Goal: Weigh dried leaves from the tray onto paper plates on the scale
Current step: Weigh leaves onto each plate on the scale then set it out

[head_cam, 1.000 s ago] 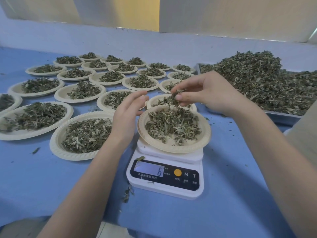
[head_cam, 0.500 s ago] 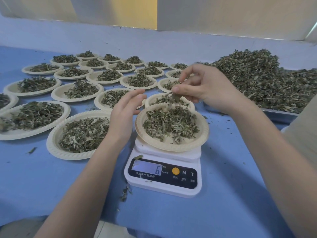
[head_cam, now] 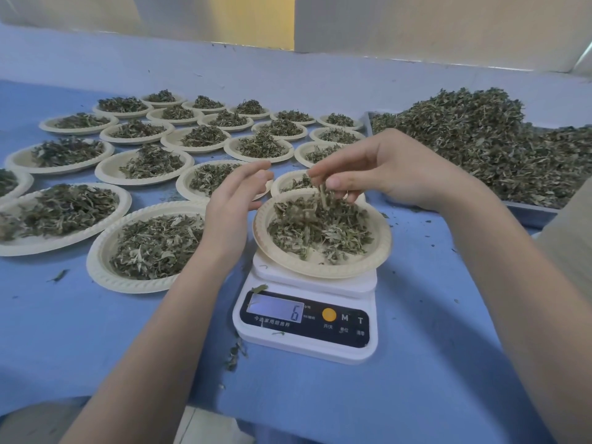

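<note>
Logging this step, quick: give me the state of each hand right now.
Left hand: open, fingers straight, beside the paper plate on the scale, holding nothing.
Right hand: pinching dried leaves over that plate.

cream paper plates [head_cam: 323,264] with ridged rims, dull green dried leaves [head_cam: 320,229], white scale [head_cam: 304,344] with black panel, orange button [head_cam: 329,314], blue tabletop [head_cam: 416,363]

a herb-portioning workroom: rows of filled paper plates [head_cam: 145,173], kitchen scale [head_cam: 304,328], heaped tray [head_cam: 531,214].

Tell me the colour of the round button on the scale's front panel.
Orange-yellow; the round button sits right of the display on the scale, clearest in the head view.
</note>
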A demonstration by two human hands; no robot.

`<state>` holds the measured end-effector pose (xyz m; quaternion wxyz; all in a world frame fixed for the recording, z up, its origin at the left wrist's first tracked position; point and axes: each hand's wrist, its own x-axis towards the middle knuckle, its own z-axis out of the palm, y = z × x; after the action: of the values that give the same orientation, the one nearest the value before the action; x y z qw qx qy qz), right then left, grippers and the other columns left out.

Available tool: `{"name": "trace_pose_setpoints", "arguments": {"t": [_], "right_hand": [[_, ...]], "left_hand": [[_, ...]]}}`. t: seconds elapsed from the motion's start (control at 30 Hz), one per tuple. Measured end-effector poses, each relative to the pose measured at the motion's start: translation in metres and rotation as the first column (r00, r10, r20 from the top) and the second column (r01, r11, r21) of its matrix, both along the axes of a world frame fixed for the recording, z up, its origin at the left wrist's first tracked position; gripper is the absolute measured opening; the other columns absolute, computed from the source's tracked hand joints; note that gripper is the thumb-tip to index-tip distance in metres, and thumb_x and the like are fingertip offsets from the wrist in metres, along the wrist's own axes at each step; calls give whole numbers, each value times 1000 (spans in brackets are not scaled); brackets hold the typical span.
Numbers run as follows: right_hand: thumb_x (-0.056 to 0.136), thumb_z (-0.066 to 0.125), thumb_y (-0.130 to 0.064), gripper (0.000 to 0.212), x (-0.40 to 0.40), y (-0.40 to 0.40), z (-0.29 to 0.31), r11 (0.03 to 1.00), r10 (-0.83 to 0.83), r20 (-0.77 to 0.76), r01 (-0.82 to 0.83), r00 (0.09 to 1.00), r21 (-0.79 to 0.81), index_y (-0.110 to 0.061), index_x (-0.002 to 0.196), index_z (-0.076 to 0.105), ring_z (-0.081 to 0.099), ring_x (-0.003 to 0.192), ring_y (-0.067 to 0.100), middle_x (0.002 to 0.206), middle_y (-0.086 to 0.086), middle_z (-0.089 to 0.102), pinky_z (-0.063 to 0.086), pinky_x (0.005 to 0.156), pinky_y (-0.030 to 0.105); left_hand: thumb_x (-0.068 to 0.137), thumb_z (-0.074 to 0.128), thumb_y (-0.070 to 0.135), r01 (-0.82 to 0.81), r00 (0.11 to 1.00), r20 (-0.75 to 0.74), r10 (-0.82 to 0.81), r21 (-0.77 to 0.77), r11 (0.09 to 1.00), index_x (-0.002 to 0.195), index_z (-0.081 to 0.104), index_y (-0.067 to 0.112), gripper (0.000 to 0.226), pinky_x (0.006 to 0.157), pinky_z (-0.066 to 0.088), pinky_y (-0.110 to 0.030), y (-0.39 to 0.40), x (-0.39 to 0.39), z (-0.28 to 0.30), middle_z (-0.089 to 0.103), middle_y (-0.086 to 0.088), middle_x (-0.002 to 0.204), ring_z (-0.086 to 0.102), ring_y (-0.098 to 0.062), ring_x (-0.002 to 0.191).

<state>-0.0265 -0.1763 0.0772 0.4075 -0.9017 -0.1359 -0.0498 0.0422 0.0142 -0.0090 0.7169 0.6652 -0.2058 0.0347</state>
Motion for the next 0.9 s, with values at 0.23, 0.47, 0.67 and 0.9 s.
{"name": "trace_pose_setpoints", "arguments": {"t": [0.23, 0.47, 0.67, 0.9], "right_hand": [[83, 70, -5, 16, -4, 2, 1, 1000, -8, 25, 7, 1000, 16, -13, 96, 74, 52, 44, -5, 63, -7, 70, 35, 40, 4], [77, 74, -15, 3, -1, 1, 0, 1000, -6, 32, 5, 999, 30, -17, 80, 75, 53, 51, -3, 59, -9, 68, 43, 52, 8], [80, 73, -10, 13, -1, -2, -1, 998, -14, 58, 11, 998, 55, -17, 90, 75, 55, 51, -3, 62, -11, 69, 45, 57, 8], [85, 67, -2, 23, 2, -2, -3, 998, 16, 41, -19, 999, 54, -17, 101, 72, 61, 66, 5, 91, 2, 75, 54, 68, 18]], "left_hand": [[80, 48, 43, 3, 1000, 4, -3, 4, 1000, 101, 64, 36, 28, 84, 45, -26, 1, 0, 0, 68, 7, 109, 61, -11, 104], [80, 47, 42, 0, 1000, 7, 0, 1, 1000, 101, 63, 34, 27, 87, 46, -29, 1, -1, 1, 67, 2, 111, 60, -16, 106], [80, 46, 43, 7, 1000, 29, -8, 8, 1000, 103, 63, 34, 30, 86, 45, -27, 2, -3, 1, 67, 2, 112, 59, -13, 108], [80, 45, 43, 11, 999, 33, -11, 8, 1000, 100, 63, 36, 27, 85, 44, -28, 2, -3, 0, 67, 3, 110, 59, -10, 105]]}}
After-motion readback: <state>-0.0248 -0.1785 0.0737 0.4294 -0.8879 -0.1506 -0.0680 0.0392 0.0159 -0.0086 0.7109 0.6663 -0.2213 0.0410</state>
